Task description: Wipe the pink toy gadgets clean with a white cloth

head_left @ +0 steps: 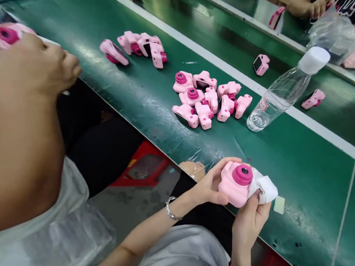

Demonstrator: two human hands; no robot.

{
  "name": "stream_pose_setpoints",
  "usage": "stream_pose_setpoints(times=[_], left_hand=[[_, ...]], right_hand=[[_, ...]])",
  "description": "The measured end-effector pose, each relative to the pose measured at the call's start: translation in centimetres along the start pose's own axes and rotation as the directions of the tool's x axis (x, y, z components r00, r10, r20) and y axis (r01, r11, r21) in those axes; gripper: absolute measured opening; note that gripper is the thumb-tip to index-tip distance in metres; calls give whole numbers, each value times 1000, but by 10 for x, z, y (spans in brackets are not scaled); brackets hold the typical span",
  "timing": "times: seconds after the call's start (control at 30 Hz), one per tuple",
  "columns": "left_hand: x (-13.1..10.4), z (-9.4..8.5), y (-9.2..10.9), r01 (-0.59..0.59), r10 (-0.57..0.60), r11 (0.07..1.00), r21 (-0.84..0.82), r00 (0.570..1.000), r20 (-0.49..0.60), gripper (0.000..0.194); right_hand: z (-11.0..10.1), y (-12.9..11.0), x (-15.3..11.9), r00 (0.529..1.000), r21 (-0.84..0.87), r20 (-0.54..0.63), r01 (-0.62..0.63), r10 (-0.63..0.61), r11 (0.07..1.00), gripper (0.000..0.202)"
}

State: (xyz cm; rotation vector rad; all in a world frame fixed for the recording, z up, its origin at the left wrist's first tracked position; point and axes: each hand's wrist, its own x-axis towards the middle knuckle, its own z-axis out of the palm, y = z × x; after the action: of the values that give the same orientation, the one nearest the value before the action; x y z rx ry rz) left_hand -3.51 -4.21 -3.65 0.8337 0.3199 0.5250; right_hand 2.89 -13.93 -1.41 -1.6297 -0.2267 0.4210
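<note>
A pink toy camera with a magenta lens is held over the table's near edge, lens facing up. My left hand, with a silver bracelet at its wrist, grips the camera's left side between thumb and fingers. In my right hand a crumpled white cloth is pinched against the camera's right side. Beyond my hands, a cluster of several pink cameras lies on the green table. A pale green sticker lies right of the cloth.
A clear bottle with a white cap stands right of the cluster. More pink cameras lie further left. At the left, a co-worker's arm reaches over the table edge, near another pink camera. Across the table are another person's hands and plastic bags.
</note>
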Motion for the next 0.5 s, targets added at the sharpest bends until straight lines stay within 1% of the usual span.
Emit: stream_pose_setpoints(times=[0.07,0.13,0.17,0.23,0.27,0.3,0.33,0.37,0.4,0.43,0.47,0.5], left_hand=[[2,3,-1,9,-23,994,-113,993,-115,97],[5,6,4,47,-84,977,-208,982,-171,96],[7,7,8,71,-114,969,-238,978,-174,96],[9,6,14,110,-153,960,-256,976,-152,98],[10,5,17,122,-160,960,-252,978,-136,98],[10,3,18,130,-163,961,-245,980,-117,99],[10,2,18,133,-161,962,-238,982,-101,98],[9,1,17,134,-158,964,-229,983,-92,97],[7,0,15,133,-156,967,-218,983,-92,95],[6,0,13,129,-153,971,-202,983,-105,92],[4,0,10,121,-146,976,-183,981,-129,88],[3,1,7,111,-136,981,-159,978,-158,83]], right_hand=[[4,-2,4,997,70,32,-67,65,995,41],[5,-9,12,984,200,97,-169,152,965,33],[4,-13,17,967,266,152,-239,204,934,31],[0,-21,27,918,343,268,-375,292,862,38],[-2,-24,31,899,355,303,-414,316,838,41],[-4,-26,34,891,359,320,-428,322,829,42],[-6,-26,36,897,363,317,-415,308,835,41],[-8,-26,36,917,366,292,-371,273,854,38],[-8,-24,35,944,360,244,-299,220,884,34],[-8,-23,34,972,328,177,-206,154,922,31],[-7,-21,33,992,256,102,-96,72,962,28],[-6,-19,33,998,146,48,28,-35,989,26]])
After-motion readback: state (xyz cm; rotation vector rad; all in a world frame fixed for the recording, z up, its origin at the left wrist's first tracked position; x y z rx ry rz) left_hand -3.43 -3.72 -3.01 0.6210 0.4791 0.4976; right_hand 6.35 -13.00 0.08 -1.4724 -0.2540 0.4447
